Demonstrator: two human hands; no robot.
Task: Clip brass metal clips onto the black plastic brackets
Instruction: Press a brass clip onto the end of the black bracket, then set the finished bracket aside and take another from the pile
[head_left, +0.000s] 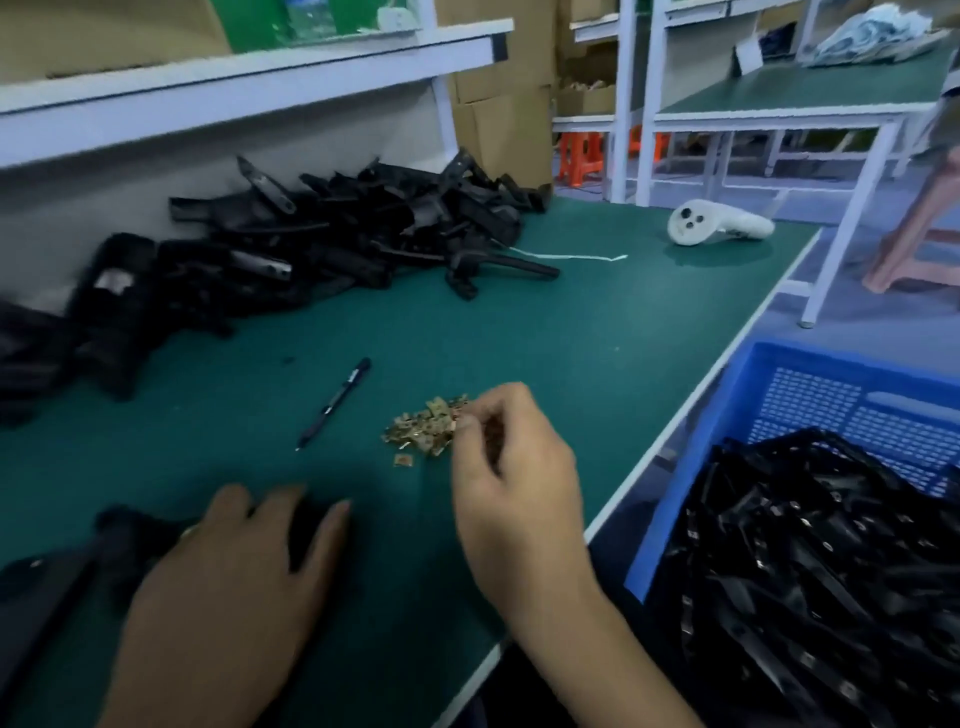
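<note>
Step in hand: we judge this to be the pick of one clip, ahead of fitting it to a bracket.

Brass clips (423, 428): a small loose heap on the green bench (597, 332), near centre; one stray clip (402, 460) lies just beside the heap on its near side.

Right hand (511, 467): over the right edge of the heap, fingers (480, 415) curled in with the tips drawn together at the heap. We cannot tell through the blur whether a clip is already pinched.

Left hand (244, 561): fingers straight and spread, pressing flat on a black bracket (130, 535) at the near left of the bench.

Key relation: the heap lies directly left of and touching the right fingertips; the bracket under the left hand lies well apart, to the near left. We note the right hand is the nearer to the clips, the left the nearer to the bracket.

Bracket axis: mostly covered; it appears to run from near left toward the far right, but we cannot confirm this.

Other stock: a pile of black brackets (332, 234) at the far left of the bench; a blue crate (691, 467) at the near right holding more black parts (810, 571).

Also present: a pen (335, 402) left of the heap.

Next move, our judgement: carry a clip leftward and nearer to the held bracket.
</note>
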